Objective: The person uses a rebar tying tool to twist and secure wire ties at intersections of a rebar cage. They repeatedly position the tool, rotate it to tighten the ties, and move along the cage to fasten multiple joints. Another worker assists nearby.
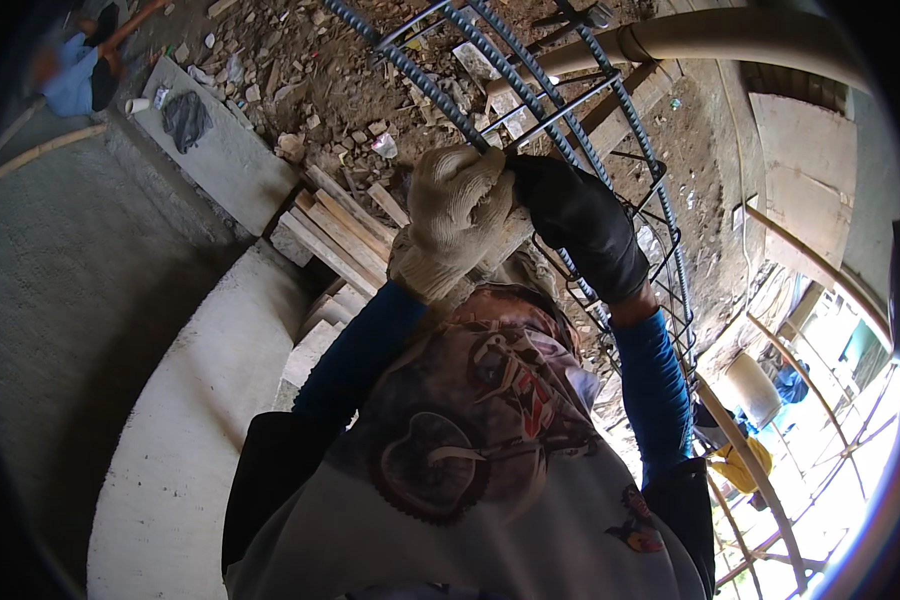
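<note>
Rubble-strewn ground [340, 60], rebar cage [432, 94] over it, running toward ground's R edge. Concrete slab [235, 165] at ground's L edge; planks [342, 238] nr slab's lower R corner. L hand (pale knit glove) [455, 215] & R hand (black glove) [580, 225] tog. at cage's L bar, fingers curled; can't tell what's clamped. Dk plastic bag [185, 120] nr slab's upper L end.
</note>
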`<state>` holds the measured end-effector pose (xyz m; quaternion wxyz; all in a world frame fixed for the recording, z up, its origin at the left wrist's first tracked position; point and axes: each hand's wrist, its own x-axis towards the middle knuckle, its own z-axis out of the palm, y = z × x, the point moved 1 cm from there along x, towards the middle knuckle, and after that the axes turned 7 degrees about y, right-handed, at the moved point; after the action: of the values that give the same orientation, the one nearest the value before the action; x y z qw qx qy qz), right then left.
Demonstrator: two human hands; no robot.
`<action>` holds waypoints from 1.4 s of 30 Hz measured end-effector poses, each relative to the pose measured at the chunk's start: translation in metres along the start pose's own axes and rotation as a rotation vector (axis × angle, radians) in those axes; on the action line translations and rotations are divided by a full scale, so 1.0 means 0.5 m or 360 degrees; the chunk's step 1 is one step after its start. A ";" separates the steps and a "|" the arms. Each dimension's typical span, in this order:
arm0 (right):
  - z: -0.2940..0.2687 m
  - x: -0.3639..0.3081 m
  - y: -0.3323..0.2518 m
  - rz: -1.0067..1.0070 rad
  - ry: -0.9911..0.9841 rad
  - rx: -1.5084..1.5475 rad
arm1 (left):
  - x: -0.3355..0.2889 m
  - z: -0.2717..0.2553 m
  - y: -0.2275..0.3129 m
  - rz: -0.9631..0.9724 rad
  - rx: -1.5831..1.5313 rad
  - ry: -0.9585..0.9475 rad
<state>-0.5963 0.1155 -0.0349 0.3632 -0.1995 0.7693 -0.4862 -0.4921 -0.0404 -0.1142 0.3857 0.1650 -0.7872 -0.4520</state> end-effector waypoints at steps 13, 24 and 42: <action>-0.103 -0.030 0.048 0.0398 -0.0182 0.1439 | 0.000 0.005 -0.003 0.0198 0.0186 -0.0010; -0.034 -0.031 0.081 0.0075 -0.0080 0.1998 | 0.017 -0.009 -0.008 0.0125 0.0155 -0.0192; 0.193 -0.087 0.018 -0.0216 0.0717 -0.0001 | 0.141 -0.051 -0.018 0.0402 0.0037 -0.0973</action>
<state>-0.4945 0.0902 -0.0525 0.1487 -0.1373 0.8160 -0.5415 -0.5193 -0.1031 -0.0821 0.1827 -0.0727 -0.8859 -0.4201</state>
